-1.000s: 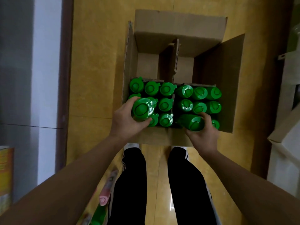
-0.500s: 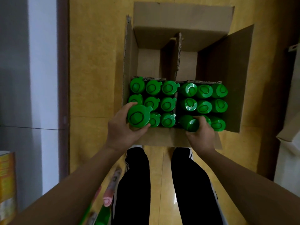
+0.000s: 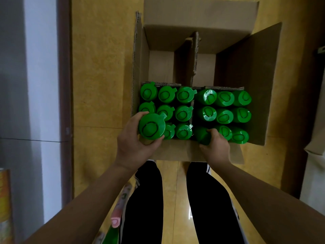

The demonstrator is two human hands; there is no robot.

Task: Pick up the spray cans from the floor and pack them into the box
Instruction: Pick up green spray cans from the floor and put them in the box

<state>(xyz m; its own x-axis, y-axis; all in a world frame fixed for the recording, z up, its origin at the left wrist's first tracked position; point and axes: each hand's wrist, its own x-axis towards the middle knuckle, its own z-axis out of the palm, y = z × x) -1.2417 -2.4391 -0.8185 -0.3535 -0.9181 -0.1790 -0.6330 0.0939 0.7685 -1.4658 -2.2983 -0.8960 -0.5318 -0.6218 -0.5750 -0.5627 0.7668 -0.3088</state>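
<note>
Looks about half done: left hand (image 3: 133,148) clamped on a green-capped spray can (image 3: 152,126) above the brown cardboard box (image 3: 246,81) near-left corner, right hand (image 3: 217,147) curled round a second green-capped can (image 3: 202,136) at the near row's gap, near half packed upright, far cells (image 3: 161,67) bare, loose cans (image 3: 115,221) lying on the yellow floor (image 3: 98,85).

Yellow floor (image 3: 98,67), a white wall (image 3: 40,67) left, an orange package (image 3: 4,199) beside it.

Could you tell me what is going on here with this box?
A person stands over an open cardboard box on the floor, packing green-capped spray cans. The left hand grips one can above its near-left corner; the right hand holds a second can at the near row of the right half. Those packed fill the near part; the far part holds none.
</note>
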